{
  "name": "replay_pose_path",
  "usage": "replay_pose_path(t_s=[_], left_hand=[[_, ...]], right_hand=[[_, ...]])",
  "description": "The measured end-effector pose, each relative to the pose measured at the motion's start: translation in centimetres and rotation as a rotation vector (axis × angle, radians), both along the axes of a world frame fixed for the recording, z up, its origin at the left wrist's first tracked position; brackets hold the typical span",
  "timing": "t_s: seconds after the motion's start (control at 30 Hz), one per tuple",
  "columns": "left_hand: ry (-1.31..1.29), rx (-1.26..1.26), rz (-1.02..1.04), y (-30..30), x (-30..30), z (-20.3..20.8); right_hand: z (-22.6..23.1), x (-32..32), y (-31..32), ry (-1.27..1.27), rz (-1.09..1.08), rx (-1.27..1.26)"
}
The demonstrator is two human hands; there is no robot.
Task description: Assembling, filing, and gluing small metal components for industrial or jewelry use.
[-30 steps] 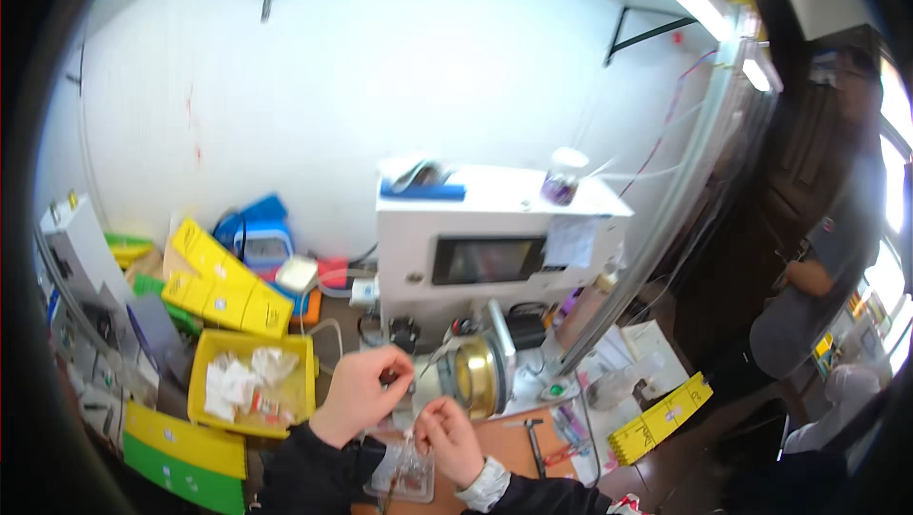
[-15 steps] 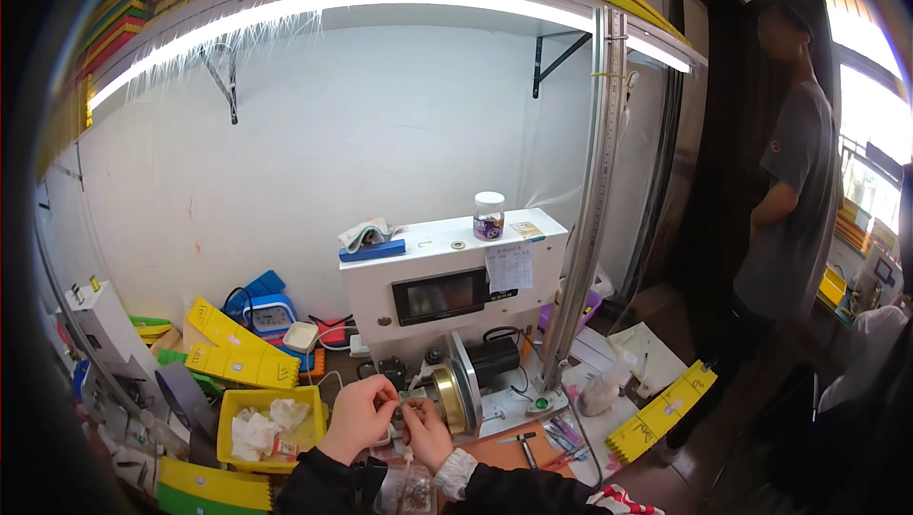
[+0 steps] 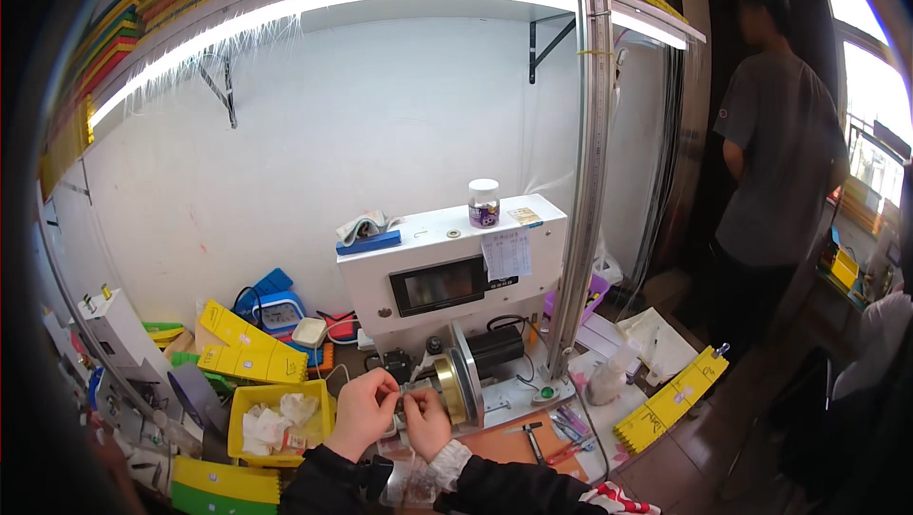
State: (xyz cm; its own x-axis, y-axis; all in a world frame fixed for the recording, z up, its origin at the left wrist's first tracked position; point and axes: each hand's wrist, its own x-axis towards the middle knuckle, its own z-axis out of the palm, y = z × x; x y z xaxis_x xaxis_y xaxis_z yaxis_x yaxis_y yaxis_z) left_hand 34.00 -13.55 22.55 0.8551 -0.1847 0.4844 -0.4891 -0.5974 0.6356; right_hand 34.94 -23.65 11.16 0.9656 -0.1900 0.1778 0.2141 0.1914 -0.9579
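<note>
My left hand (image 3: 362, 414) and my right hand (image 3: 427, 424) meet fingertip to fingertip in front of a white bench machine (image 3: 371, 285). Both are closed in a pinch. Whatever lies between the fingers is too small to make out. Just right of my right fingers is the machine's brass-coloured drum (image 3: 445, 391), mounted on a round grey disc (image 3: 466, 374). A clear plastic container (image 3: 411, 485) is partly hidden below my wrists.
Left of my hands stands a yellow bin (image 3: 326, 412) holding crumpled white tissue. A caliper-like tool (image 3: 533, 441) lies on a brown mat at the right. Behind it rises a metal post (image 3: 592, 163). A person (image 3: 780, 154) stands at the far right.
The view has shifted slightly. My hands stay pinched together beside the drum. The person at the right has turned away and moved a little to the left.
</note>
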Motion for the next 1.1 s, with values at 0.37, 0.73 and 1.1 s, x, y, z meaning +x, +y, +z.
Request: replay_pose_path(t_s=[0.37, 0.73, 1.1], left_hand=[[-0.199, -0.039, 0.08, -0.2, -0.3, -2.5], [-0.105, -0.346, 0.237, 2.0, -2.4, -8.5], [0.037, -0.144, 0.189, 2.5, -3.8, -8.8]], right_hand=[[1.4, 0.7, -0.6, -0.074, -0.064, 0.042], [3.4, -0.5, -0.8, 0.097, 0.086, 0.152], [4.9, -1.2, -1.1, 0.149, 0.093, 0.181]])
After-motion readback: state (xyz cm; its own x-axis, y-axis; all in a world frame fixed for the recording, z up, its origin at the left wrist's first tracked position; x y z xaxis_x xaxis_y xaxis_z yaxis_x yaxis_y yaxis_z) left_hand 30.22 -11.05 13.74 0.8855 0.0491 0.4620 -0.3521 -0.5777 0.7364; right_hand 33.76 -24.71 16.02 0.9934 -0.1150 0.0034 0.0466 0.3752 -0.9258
